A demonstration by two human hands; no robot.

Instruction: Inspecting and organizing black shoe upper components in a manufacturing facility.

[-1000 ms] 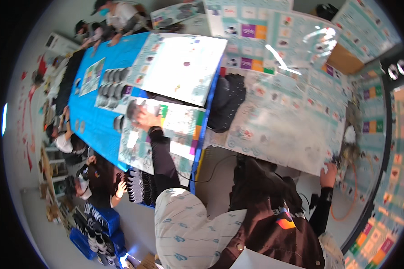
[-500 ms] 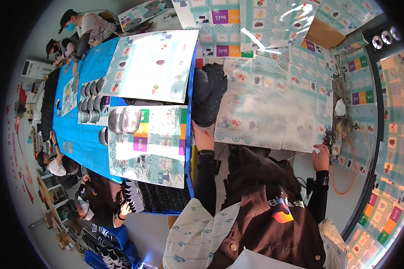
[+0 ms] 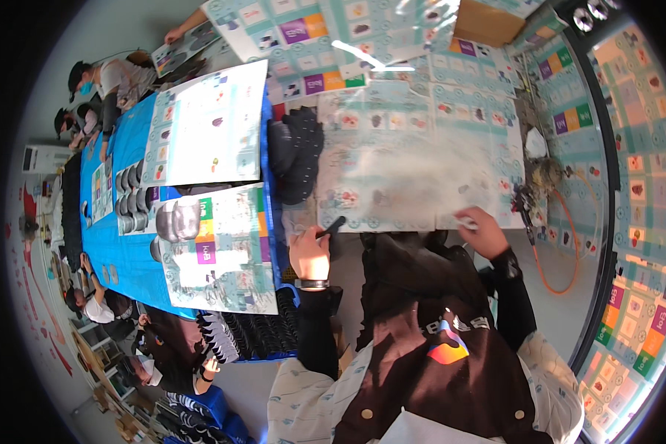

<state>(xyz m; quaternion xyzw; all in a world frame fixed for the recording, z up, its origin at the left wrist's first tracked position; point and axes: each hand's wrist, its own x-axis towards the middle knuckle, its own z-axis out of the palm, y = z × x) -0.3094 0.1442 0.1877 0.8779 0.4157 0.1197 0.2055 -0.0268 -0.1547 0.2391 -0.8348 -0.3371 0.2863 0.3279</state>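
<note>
My left hand (image 3: 308,255) is closed on a small black curved piece (image 3: 334,225), which it holds up near the front left corner of the paper-covered worktop (image 3: 403,220). Just beyond that hand lies a pile of similar black pieces (image 3: 294,159). My right hand (image 3: 485,233) hovers over the worktop's front edge, its fingers drawn together. Something small and pale may be between them, too small to name. Grey dust or paint smears the printed sheets in front of me.
At the worktop's right end is a spray gun (image 3: 524,203) with an orange hose (image 3: 562,285). To the left, a blue-covered table (image 3: 118,255) carries printed boards (image 3: 211,126) and grey curved pieces (image 3: 132,211). Several people work around it. Black pieces fill a blue crate (image 3: 255,337).
My left hand has come off the pile and nearer to me with a black piece. My right hand has moved left from beside the spray gun. The view has shifted.
</note>
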